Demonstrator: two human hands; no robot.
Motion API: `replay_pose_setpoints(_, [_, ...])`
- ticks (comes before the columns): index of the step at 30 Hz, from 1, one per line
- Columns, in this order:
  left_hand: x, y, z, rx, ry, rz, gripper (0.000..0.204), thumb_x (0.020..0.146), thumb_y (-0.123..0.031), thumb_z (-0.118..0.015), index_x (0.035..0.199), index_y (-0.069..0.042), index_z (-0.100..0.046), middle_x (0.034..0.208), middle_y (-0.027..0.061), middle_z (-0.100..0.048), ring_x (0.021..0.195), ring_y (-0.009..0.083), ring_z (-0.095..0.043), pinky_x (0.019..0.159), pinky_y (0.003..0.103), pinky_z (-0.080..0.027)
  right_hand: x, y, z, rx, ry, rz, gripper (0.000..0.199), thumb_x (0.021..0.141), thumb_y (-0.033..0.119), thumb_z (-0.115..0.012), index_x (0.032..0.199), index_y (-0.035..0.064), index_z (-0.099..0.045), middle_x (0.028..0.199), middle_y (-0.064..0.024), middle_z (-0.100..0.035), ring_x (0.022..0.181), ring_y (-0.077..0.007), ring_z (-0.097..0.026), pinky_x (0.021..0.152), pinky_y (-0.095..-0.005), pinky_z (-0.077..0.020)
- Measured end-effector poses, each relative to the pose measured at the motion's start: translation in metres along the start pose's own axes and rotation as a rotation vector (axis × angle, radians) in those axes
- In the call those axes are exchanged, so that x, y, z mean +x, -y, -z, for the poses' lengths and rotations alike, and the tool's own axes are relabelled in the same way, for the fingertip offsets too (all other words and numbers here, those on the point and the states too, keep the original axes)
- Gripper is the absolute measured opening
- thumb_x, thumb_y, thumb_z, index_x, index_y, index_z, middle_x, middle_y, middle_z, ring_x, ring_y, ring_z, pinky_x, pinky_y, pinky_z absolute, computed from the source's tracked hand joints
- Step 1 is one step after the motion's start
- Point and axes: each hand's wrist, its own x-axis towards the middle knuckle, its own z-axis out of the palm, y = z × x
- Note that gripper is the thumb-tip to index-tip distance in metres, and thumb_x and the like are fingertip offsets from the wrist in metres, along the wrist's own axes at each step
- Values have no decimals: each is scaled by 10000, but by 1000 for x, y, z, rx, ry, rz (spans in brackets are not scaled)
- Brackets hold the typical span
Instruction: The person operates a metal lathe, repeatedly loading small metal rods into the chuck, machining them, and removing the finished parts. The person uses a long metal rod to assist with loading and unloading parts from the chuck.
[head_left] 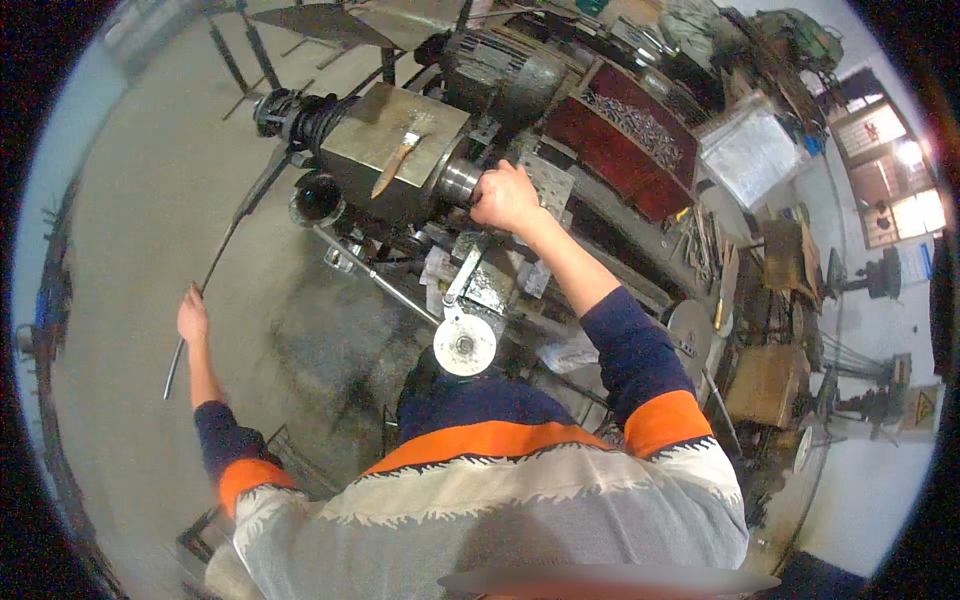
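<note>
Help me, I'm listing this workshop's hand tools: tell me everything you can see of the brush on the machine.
The brush has a long, brown, wooden-looking handle and a pale section at its far end; bristles and ferrule are hard to tell apart. It lies on the box-shaped metal housing, handle toward the person and apparently jutting past the near edge. Neither the left hand nor the right hand touches it.
</note>
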Motion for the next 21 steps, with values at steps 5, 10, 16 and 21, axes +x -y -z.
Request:
replay_pose_setpoints(5, [-118,-65,36,-80,27,97,530,863,-489,-310,896,-48,-602,834,160,-607,781,352,-576,668,445,-435,-14,1,13,52,101,-53,217,543,251,-602,664,78,-649,727,-98,-610,839,-264,-530,746,-365,-414])
replay_pose_setpoints(10, [-177,-106,42,-75,39,64,487,769,-508,-480,949,-67,-584,821,170,-607,807,344,-579,678,432,-446,-33,-2,16,-6,87,-56,255,534,257,-610,712,78,-651,757,-96,-609,866,-254,-521,756,-369,-398])
replay_pose_setpoints(16, [-185,-108,50,-7,179,-20,389,757,-360,-568,1002,-58,-567,858,164,-607,836,342,-574,702,425,-451,-102,-25,44,397,-345,222,308,529,149,-575,825,102,-646,946,-68,-594,864,-267,-495,782,-374,-384])
replay_pose_setpoints(21, [-210,-212,118,-174,191,-457,311,782,-206,-564,1003,13,-560,886,164,-615,839,287,-596,719,361,-463,-196,-58,39,836,-399,290,414,609,317,-573,930,63,-633,1041,-107,-584,934,-292,-515,814,-359,-404])
